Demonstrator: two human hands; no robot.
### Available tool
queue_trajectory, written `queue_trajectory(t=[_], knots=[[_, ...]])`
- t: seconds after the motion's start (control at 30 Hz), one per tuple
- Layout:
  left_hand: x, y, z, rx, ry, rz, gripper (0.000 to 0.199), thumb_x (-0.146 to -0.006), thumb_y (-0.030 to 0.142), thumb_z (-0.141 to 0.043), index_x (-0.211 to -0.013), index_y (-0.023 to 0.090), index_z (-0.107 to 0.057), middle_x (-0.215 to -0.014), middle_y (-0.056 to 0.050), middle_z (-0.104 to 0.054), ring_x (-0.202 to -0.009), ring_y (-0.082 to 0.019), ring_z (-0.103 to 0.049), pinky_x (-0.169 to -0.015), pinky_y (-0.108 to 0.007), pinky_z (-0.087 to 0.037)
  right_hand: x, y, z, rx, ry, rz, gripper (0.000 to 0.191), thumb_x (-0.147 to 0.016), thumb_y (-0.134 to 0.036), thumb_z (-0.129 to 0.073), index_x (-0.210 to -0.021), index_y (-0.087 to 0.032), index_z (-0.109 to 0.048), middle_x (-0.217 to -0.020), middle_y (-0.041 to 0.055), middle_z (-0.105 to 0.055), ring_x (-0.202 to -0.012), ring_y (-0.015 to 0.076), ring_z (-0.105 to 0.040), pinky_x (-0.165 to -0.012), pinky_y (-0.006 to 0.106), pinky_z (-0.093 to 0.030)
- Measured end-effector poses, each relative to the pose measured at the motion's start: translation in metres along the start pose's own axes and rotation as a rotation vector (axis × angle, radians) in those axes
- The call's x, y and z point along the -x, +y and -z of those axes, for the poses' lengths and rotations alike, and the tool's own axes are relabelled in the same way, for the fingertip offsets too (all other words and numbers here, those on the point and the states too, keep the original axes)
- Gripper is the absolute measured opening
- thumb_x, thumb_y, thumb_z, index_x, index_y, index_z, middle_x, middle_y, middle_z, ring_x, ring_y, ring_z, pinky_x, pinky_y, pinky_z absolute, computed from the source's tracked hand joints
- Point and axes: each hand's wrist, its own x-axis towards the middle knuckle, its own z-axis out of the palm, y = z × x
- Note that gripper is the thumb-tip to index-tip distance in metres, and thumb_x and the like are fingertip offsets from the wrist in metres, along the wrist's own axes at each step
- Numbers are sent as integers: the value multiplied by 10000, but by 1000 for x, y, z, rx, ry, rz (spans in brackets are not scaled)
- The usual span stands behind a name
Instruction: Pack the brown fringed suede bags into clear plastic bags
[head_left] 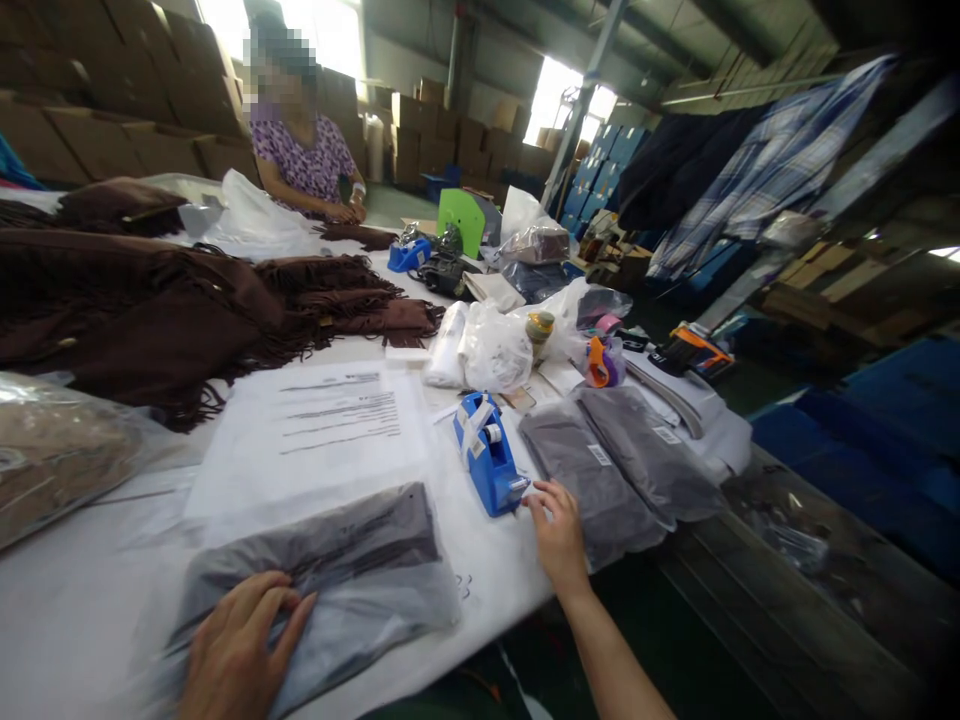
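Observation:
My left hand lies with fingers spread on a grey folded cloth item in a clear plastic bag, pressing it against the table. My right hand is at the front end of a blue tape dispenser, to the right of that bag. Its thumb and forefinger are drawn together at the cutting edge, on the end of the tape. Two more bagged grey items with barcode labels lie just right of the dispenser, close beside my right hand.
Printed paper sheets lie behind the left bag. Brown fringed scarves cover the table's left side. Farther back are plastic bags, an orange tape dispenser and a green device. A co-worker is across the table.

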Motion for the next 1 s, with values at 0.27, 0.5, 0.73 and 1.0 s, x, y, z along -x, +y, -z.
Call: queue_trajectory(t=[0.27,0.5,0.73,1.0], knots=[[-1,1,1,12,-14,5,257,-868,448,-497,-780,220,-578,-987,-87,-608,-947,-280,-568,-799,-420,-428,-24,-22,-8,-176,-182,-24,438,-893,-435,-436,-1239,-190,-543,-881,62,-701,-1010,208,-596,-889,343,-443],[3,11,8,26,-28,93,146,-875,351,-528,-818,221,-563,-1010,-67,-608,-1018,-269,-540,-846,-417,-388,11,7,3,-20,-6,-115,657,-837,-403,-526,-1415,-171,-316,-790,48,-696,-1072,253,-572,-953,431,-375],[3,15,14,86,-79,162,103,-871,290,-534,-817,206,-555,-1009,-66,-600,-1033,-251,-520,-867,-395,-382,21,-91,-19,-145,-671,301,676,-894,-312,-482,-1467,-226,-135,-763,-12,-640,-832,185,-607,-946,391,-408],[2,18,16,39,-97,154,75,-873,262,-526,-834,199,-540,-1007,-72,-599,-1040,-256,-525,-880,-412,-385,47,-132,-150,667,-1091,935,732,-813,-220,-604,-1449,-244,-242,-907,102,-670,-874,253,-583,-836,391,-413]])
